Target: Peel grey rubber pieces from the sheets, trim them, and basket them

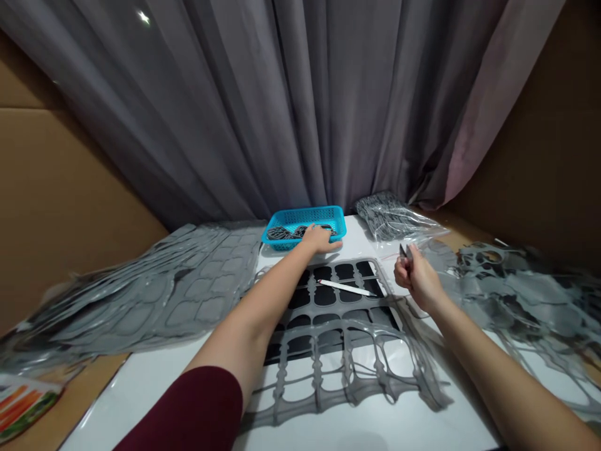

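Observation:
My left hand [320,239] rests palm down at the front of a turquoise plastic basket [305,216], over black-and-grey pieces [282,233] inside it. Whether it grips any piece is hidden. My right hand [416,275] is raised above the table and pinches small black snips [404,252]. Between my hands lies a grey rubbery sheet [323,369] with rounded cut-outs, and black pads [325,295] show through its openings. A narrow white strip [345,287] lies across the sheet's far part.
A stack of grey sheets [141,300] spreads over the left side of the white table [131,401]. A crumpled grey pile [516,300] lies to the right. A plastic bag of grey material [389,216] sits behind. Cardboard walls [56,188] and a grey curtain [282,94] surround the table.

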The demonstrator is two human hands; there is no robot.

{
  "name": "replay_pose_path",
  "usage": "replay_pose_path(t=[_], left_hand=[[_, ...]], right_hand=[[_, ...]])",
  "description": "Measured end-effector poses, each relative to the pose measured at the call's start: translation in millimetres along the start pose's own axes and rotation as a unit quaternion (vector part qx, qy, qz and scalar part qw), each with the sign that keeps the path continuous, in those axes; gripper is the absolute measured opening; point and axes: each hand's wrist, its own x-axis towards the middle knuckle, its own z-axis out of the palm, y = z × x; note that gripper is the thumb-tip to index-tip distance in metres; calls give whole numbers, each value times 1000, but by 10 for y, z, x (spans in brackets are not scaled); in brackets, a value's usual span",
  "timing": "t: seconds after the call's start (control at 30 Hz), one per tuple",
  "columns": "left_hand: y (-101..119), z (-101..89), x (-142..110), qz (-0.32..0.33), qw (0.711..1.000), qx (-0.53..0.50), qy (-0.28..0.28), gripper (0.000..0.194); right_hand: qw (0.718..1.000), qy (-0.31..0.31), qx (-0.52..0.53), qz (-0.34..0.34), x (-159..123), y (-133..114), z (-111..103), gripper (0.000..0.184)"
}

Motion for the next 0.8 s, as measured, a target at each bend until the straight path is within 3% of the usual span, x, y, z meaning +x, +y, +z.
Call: replay_pose_path(t=[0.1, 0.23, 0.33, 0.53, 0.63, 0.8], left_hand=[[20, -111, -26, 4, 1000, -10, 19, 31], [146, -339, -174, 11, 996, -69, 58, 31], [352, -432, -431, 60, 988, -137, 31, 31], [764, -336, -1113, 163, 950, -244, -112, 30], [802, -257, -1309, 151, 945, -263, -126, 28], [667, -162, -1600, 90, 937, -298, -156, 34]], right_hand=[[994, 16, -99, -44, -76, 21, 54, 64], [961, 14, -239, -138, -180, -23, 110, 46], [927, 9, -314, -202, -218, -80, 116, 38], [873, 10, -407, -270, -256, -101, 131, 38], [856, -5, -432, -283, -295, -107, 173, 40], [850, -44, -453, -266, -306, -88, 185, 41]])
